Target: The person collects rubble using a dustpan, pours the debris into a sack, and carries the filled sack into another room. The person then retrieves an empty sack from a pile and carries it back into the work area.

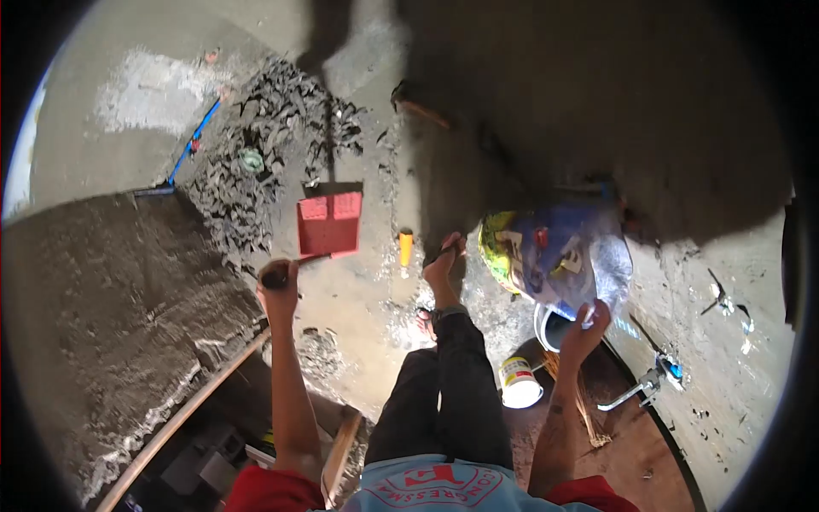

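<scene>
a: what does the left side show?

b: a blue-handled tool (194, 143) beside a heap of gray scraps (247, 128); then my left hand (278, 294), closed round the handle of the red dustpan (329, 224).

a: why that hold?

b: the pan's wide edge faces away from me; gripping from behind presumably leaves its front unobstructed. whether it touches the floor (350, 299), i cannot tell.

a: and farther right?

b: an orange handle (405, 247) near my foot (442, 277), a white bucket (519, 391), and a printed sack (550, 252).

a: how is the sack held?

b: my right hand (587, 331) has its fingers pinched together on the sack's near edge, probably because limp plastic needs steadying.
</scene>
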Tool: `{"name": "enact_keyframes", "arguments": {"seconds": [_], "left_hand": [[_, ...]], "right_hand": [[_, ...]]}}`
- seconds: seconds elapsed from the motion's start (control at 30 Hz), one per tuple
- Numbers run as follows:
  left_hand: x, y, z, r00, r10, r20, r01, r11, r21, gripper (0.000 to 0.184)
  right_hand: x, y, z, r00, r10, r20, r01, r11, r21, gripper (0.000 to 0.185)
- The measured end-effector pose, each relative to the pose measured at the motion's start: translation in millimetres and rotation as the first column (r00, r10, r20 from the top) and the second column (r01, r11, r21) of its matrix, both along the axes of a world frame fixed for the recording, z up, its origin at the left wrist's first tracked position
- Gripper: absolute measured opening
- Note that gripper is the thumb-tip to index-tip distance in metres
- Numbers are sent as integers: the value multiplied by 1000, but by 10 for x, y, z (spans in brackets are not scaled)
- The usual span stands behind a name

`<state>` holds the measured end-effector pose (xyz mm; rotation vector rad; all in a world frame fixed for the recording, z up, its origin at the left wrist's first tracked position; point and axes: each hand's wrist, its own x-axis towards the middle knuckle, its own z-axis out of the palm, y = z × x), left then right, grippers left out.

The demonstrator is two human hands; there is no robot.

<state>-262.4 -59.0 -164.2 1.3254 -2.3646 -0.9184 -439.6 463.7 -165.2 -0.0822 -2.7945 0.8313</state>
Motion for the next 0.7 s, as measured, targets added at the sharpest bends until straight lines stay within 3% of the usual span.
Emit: {"name": "enact_keyframes", "arguments": {"seconds": [0.03, 0.07, 0.13, 0.2, 0.27, 0.33, 0.4, 0.53, 0.57, 0.63, 0.7], "left_hand": [[-173, 42, 169, 996, -33, 79, 36, 999, -41, 16], [-336, 54, 288, 987, -156, 30, 159, 974, -162, 15], [-557, -6, 386, 986, -166, 2, 166, 986, -17, 14], [-934, -61, 534, 986, -163, 40, 159, 983, 89, 14], [-1132, -120, 586, 985, -144, 99, 122, 973, 194, 15], [-1309, -225, 523, 971, -221, 90, 196, 954, 226, 17], [-1488, -309, 536, 953, -293, 73, 275, 942, 193, 21], [-1867, -564, 718, 894, -424, 144, 412, 905, 112, 25], [-1956, -659, 708, 880, -450, 153, 437, 893, 111, 25], [-2199, -857, 634, 852, -487, 194, 472, 873, 120, 23], [-2306, -1143, 417, 833, -517, 199, 510, 856, 90, 21]], "right_hand": [[-56, -229, -39, 999, 18, 33, -17, 1000, -15, 31], [-129, -477, -88, 997, 39, 66, -37, 999, -28, 30], [-358, -923, -368, 981, 170, 90, -161, 981, -104, 30], [-699, -1452, -683, 960, 278, 26, -276, 959, -60, 31], [-941, -1813, -1277, 912, 296, 284, -248, 949, -195, 30], [-1250, -2097, -1938, 862, 432, 265, -398, 901, -173, 30], [-1556, -2375, -2411, 767, 454, 453, -388, 891, -234, 34], [-2204, -2824, -3167, 580, 441, 685, -561, 826, -57, 36], [-2339, -2936, -3354, 585, 426, 691, -543, 838, -57, 36], [-2625, -3171, -3656, 553, 421, 719, -732, 657, 178, 36], [-2919, -3445, -3962, 602, 493, 628, -717, 680, 153, 29]]}}
